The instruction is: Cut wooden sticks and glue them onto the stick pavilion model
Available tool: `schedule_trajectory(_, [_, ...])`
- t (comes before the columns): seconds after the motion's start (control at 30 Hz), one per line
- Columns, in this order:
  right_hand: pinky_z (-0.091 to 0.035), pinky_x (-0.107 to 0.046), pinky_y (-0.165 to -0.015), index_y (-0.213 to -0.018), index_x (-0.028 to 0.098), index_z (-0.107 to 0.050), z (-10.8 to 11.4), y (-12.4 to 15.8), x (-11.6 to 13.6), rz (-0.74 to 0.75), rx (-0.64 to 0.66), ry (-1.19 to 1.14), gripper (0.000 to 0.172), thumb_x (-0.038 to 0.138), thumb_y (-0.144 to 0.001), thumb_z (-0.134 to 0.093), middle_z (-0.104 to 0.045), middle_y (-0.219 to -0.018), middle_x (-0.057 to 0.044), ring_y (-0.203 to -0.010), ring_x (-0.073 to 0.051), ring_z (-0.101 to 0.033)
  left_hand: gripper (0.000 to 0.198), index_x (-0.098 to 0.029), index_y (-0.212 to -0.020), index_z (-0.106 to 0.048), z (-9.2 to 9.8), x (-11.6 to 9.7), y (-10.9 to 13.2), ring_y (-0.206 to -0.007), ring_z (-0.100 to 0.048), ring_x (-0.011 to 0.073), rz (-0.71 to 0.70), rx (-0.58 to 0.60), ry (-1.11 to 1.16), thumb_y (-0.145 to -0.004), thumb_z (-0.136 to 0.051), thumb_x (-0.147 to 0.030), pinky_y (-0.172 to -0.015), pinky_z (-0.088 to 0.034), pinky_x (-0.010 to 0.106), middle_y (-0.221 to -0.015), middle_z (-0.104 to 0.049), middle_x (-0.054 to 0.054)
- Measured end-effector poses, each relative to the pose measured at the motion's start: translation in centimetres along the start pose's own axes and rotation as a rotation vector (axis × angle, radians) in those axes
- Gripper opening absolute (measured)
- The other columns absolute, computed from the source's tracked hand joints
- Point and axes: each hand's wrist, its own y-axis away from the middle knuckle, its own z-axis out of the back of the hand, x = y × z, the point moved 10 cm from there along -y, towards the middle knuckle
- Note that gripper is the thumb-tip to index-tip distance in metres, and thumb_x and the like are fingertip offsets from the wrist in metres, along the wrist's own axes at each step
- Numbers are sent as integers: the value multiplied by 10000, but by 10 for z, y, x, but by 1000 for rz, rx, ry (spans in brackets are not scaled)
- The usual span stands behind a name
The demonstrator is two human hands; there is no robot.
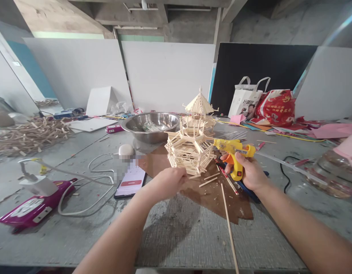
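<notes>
In my right hand (247, 171) is a yellow hot glue gun (235, 150), my fingers wrapped round its grip near the orange trigger. Its nozzle points left, close to the upper right side of a many-sided frame (190, 152) built of thin wooden sticks. My left hand (173, 182) is closed in a pinch low in front of that frame, and a short wooden stick (194, 177) shows at its fingertips. Behind stands a stick tower with a pointed roof (200, 104). Several loose sticks (208, 182) lie on a brown sheet (218, 203) below; a long stick (229, 228) reaches the front edge.
Left of my arm are a phone (132, 180), a round white device (126, 150), cables and a purple power strip (40, 205). A steel bowl (151, 127) stands behind. Sticks are piled (30, 135) far left. A glass jar (332, 171) and bags (275, 108) are on the right.
</notes>
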Motion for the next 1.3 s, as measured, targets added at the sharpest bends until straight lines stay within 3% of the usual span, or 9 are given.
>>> schedule_trajectory(0.2, [-423,-245,-405,-813,196,-570,6,-2,6,69,-32,120,215,395,-740,-529,-644,-810,-42,-436,-101,-535,184,-205,-737,-432,34,25,0,-466,-458,108,169,-346,372,-819,-310,-315,-496,-337,211,-483,-499,-47])
schedule_trajectory(0.37, [-389,-229,-383,-788,189,-575,2,-19,30,133,-59,307,236,414,-728,-535,-639,-835,-48,-425,-91,-526,190,-201,-741,-446,30,38,0,-460,-422,103,269,-499,446,-802,-353,-355,-485,-314,211,-504,-460,-47])
schedule_trajectory(0.5, [-359,-225,-356,-747,180,-581,-23,-37,54,192,6,540,293,465,-716,-522,-637,-773,-48,-374,-70,-467,190,-198,-846,-462,26,41,1,-537,-468,120,271,-584,456,-805,-348,-344,-513,-331,220,-588,-508,-24])
schedule_trajectory(0.67, [-387,-243,-429,-719,168,-602,-50,-42,66,294,47,930,352,498,-731,-483,-527,-465,10,-391,-104,-463,291,-182,-1060,-441,18,37,-4,-599,-513,125,199,-571,557,-796,-361,-278,-583,-377,232,-632,-559,-12])
schedule_trajectory(0.73, [-393,-248,-460,-688,168,-600,-55,-39,68,354,33,1026,353,493,-741,-472,-504,-432,14,-421,-120,-484,263,-187,-1003,-492,16,37,-5,-598,-515,119,196,-554,591,-796,-364,-288,-593,-377,225,-636,-580,-13])
schedule_trajectory(0.8, [-404,-255,-496,-656,168,-593,-58,-36,67,402,14,1086,350,481,-748,-467,-543,-473,-4,-470,-138,-521,234,-192,-806,-555,16,39,-5,-570,-501,111,230,-545,594,-796,-365,-328,-568,-364,215,-622,-587,-15])
schedule_trajectory(0.9, [-421,-267,-556,-671,167,-603,-61,-32,64,463,6,1152,336,465,-750,-470,-615,-585,-41,-588,-176,-578,312,-184,-603,-533,15,46,-3,-506,-464,101,307,-545,583,-785,-372,-380,-517,-335,209,-570,-573,-17])
schedule_trajectory(1.03, [-431,-285,-611,-758,163,-622,-59,-31,61,513,-23,1185,334,460,-750,-470,-657,-717,-70,-722,-216,-601,344,-176,-548,-513,15,51,-2,-499,-465,101,347,-564,586,-774,-388,-403,-516,-331,205,-532,-573,-15])
schedule_trajectory(1.3, [-422,-298,-612,-787,153,-623,-56,-33,53,461,-39,1222,365,471,-761,-445,-651,-698,-76,-706,-222,-599,395,-182,-538,-473,10,51,-5,-503,-472,113,325,-543,545,-788,-336,-457,-526,-331,213,-474,-531,-20])
